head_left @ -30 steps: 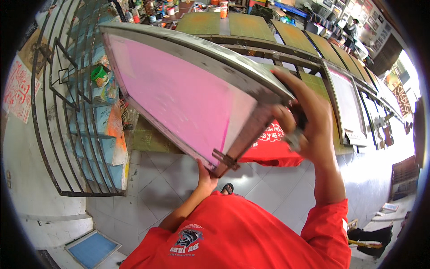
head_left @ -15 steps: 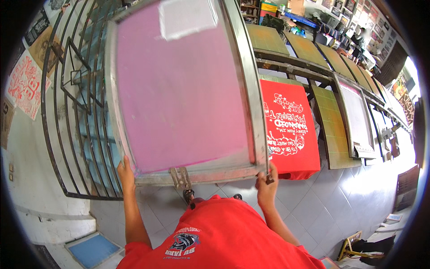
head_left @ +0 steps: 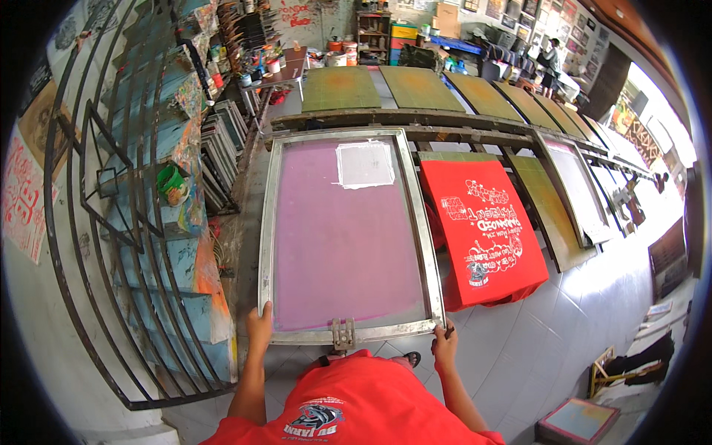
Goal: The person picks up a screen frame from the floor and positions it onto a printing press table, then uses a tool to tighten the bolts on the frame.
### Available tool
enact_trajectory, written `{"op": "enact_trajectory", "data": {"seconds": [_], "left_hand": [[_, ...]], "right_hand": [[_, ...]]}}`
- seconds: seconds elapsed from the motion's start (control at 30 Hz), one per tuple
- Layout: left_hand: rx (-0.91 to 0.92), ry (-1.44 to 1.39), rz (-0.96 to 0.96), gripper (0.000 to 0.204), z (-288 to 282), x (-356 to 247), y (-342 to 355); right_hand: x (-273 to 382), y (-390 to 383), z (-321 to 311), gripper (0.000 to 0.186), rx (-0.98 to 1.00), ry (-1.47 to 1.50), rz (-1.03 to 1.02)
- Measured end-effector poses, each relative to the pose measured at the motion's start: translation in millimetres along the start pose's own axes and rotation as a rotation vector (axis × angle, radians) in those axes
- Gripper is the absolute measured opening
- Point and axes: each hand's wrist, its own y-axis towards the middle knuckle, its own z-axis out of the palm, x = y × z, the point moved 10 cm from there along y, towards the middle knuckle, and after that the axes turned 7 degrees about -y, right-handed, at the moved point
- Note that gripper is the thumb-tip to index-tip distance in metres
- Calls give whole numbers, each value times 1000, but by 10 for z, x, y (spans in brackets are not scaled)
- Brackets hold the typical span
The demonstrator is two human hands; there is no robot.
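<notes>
In front of me I hold a large screen printing frame [head_left: 348,252] with a metal rim and purple-pink mesh. A pale rectangle edged in white shows near its far end. My left hand [head_left: 259,323] grips the near left corner. At the near right corner my right hand [head_left: 445,343] is closed on the rim. A metal hinge plate [head_left: 343,334] is fixed to the middle of the near side. Just right of the frame a red T-shirt [head_left: 486,230] with white print lies stretched over a board.
Black metal railing [head_left: 96,282] and blue steps [head_left: 174,319] rise on the left. Greenish boards [head_left: 423,90] line a long rack [head_left: 386,119] across the far side. Another screen [head_left: 578,185] rests farther right. A person [head_left: 549,67] stands in the background.
The frame has gone down and away from me, toward the rack, with both hands still on it. The view has shifted, showing more of the steps and background.
</notes>
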Motion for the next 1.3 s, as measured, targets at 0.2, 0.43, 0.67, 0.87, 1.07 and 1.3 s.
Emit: {"op": "enact_trajectory", "data": {"seconds": [0.2,0.43,0.67,0.87,1.07,1.3], "left_hand": [[37,11,-28,50,154,-56,336],[60,11,-24,53,260,113,626],[60,19,-2,58,307,165,779],[124,25,-48,61,406,196,840],[131,-37,-73,59,436,393,939],[256,-119,-141,71,460,236,839]], "right_hand": [[-39,198,179,30,-74,-87,-52],[224,303,367,35,-79,-115,-86],[146,474,344,38,-145,-436,-88],[152,489,340,33,-138,-438,-53],[247,381,382,42,-252,-572,-47],[283,-106,81,35,-214,-326,18]]}}
